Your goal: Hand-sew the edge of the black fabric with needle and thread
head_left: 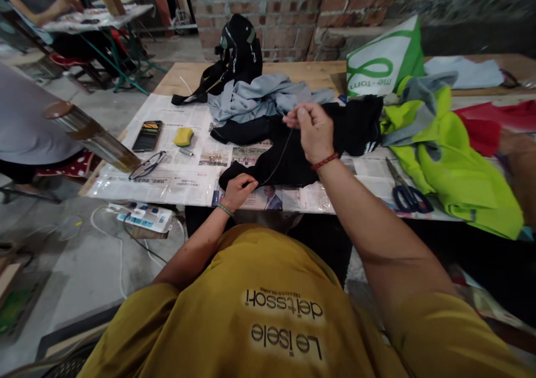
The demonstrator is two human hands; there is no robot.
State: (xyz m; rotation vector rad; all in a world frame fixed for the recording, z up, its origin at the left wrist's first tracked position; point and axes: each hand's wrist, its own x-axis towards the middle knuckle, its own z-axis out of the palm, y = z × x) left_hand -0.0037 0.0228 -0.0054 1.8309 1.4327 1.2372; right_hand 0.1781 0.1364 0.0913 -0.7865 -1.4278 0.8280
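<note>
A black garment (288,157) with white stripes at one end lies across the newspaper in front of me. My left hand (238,192) is closed on its near left edge, thumb on top. My right hand (312,129) is raised above the cloth, fingers pinched together. A dark thread (280,157) hangs in a curve from the right fingers down to the garment beside my left thumb. Whether a needle is between the right fingertips is too small to tell. Just behind the black garment is a crumpled grey cloth (263,96).
Scissors (406,191) and a yellow-green garment (452,154) lie to the right, a green-white bag (385,60) behind. At left are a phone (147,136), yellow sponge (183,137), glasses (147,164) and tilted metal cylinder (92,135). A black backpack (240,48) stands at the back.
</note>
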